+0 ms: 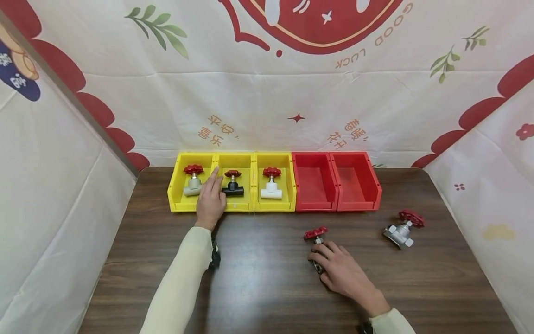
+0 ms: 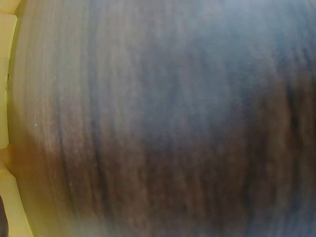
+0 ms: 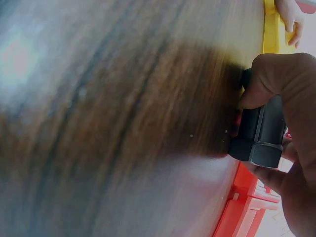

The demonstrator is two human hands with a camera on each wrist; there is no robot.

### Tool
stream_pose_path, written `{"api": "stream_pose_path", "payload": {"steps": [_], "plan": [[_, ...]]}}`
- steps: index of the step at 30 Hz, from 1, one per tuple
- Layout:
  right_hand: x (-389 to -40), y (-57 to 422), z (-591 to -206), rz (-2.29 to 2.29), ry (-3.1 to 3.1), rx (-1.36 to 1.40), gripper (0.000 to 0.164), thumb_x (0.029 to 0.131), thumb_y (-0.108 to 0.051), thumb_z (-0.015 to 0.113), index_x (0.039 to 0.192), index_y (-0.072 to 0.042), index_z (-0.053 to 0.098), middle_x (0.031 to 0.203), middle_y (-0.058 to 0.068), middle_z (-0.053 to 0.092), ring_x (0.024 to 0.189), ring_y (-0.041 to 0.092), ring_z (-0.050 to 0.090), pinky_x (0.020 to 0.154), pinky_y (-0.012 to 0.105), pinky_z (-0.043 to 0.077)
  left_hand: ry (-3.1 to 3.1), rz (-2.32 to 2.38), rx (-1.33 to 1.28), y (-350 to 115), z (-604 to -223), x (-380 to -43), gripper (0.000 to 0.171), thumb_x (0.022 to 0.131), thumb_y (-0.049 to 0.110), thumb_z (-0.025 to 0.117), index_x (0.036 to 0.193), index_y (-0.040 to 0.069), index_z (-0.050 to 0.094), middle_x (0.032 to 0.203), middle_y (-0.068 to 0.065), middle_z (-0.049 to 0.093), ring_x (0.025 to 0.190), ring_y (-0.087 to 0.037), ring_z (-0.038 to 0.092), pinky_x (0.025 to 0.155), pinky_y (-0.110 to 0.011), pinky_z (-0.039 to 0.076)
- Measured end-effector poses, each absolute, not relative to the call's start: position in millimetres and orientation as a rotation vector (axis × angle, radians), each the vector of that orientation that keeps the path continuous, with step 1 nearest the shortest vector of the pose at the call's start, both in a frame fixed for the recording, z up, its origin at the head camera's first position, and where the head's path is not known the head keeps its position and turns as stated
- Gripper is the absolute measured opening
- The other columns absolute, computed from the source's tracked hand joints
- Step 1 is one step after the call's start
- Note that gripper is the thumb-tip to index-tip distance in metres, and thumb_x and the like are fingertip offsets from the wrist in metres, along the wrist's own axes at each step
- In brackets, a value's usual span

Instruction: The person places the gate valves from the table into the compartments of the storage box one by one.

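Observation:
My right hand (image 1: 344, 273) grips a metal valve with a red handwheel (image 1: 315, 233) low over the table. In the right wrist view, the thumb and fingers of that hand (image 3: 301, 128) lie on either side of the valve's dark, hex-ended body (image 3: 259, 131). My left hand (image 1: 210, 202) reaches over the yellow bins with fingers extended, between a grey valve (image 1: 193, 189) and a black valve (image 1: 232, 189). Both of those have red handwheels. Only tabletop (image 2: 148, 123) and yellow bin edges (image 2: 6, 98) show in the left wrist view.
Farther right, a white valve (image 1: 271, 191) sits in the third yellow bin (image 1: 275, 206). Two red bins (image 1: 314, 205) adjoin the yellow row. A silver valve with a red handwheel (image 1: 400, 234) lies on the table's right side. Printed cloth (image 1: 267, 111) walls the back and sides.

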State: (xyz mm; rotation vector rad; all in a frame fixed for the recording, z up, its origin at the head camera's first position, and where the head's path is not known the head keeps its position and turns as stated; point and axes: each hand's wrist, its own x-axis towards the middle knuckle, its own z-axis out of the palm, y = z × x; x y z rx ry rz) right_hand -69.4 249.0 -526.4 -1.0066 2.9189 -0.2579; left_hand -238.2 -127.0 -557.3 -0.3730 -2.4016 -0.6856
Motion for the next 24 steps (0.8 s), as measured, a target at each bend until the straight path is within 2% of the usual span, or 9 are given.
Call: {"api": "stream_pose_path", "payload": {"steps": [24], "plan": [[-68.9, 250.5, -530.6, -0.418, 2.981, -1.02, 0.042, 0.071, -0.013, 0.07, 0.112, -0.019, 0.067, 0.114, -0.002, 0.056, 0.104, 0.02, 0.047, 0.082, 0.045, 0.046, -2.39, -0.659, -0.379, -127.4, -557.2, -239.0, 0.046, 0.082, -0.001, 0.054, 0.128, -0.002, 0.057, 0.151, -0.004, 0.036, 0.119, -0.034, 0.051, 0.092, -0.044, 0.047]]}}
